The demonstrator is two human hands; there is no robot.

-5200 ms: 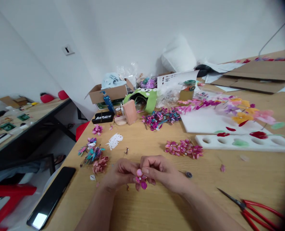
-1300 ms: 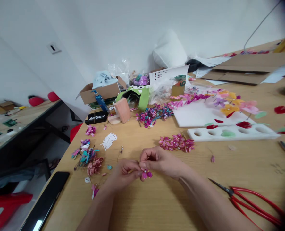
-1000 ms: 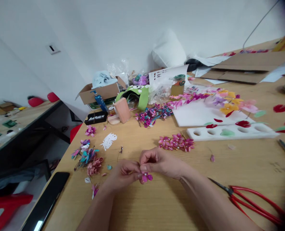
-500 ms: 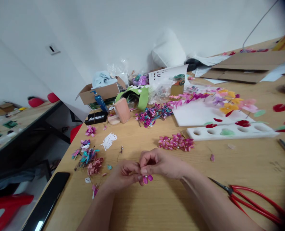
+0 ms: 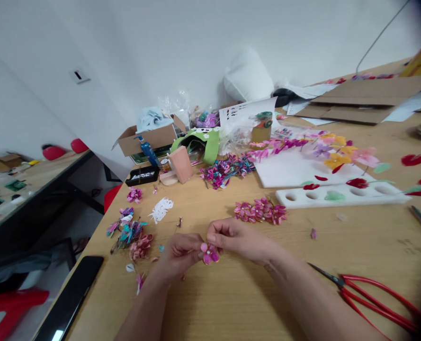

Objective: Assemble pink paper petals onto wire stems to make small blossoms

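A small magenta flower (image 5: 209,254) with a pale bead at its centre and gold-edged petals is between my two hands, facing up. My left hand (image 5: 183,255) pinches it from the left side, thumb and fingers closed. The fingertips of my right hand (image 5: 228,238) are closed at its upper right edge; any stem or wire behind it is hidden. Beyond my hands lies a row of finished magenta flowers (image 5: 260,211). Left of my left hand are bunches of teal and purple petals (image 5: 130,231) and dusty pink petals (image 5: 141,246).
Red-handled scissors (image 5: 377,296) lie at the right, by my forearm. A black phone (image 5: 70,298) rests along the left table edge. A white foam block with holes (image 5: 333,201), white cutouts (image 5: 161,209), a pink block (image 5: 182,164) and a cardboard box (image 5: 156,137) stand farther back.
The flower has turned and shifted slightly up and left, so more of its petals show. My left hand has moved slightly; my right fingers now sit at the flower's upper right edge.
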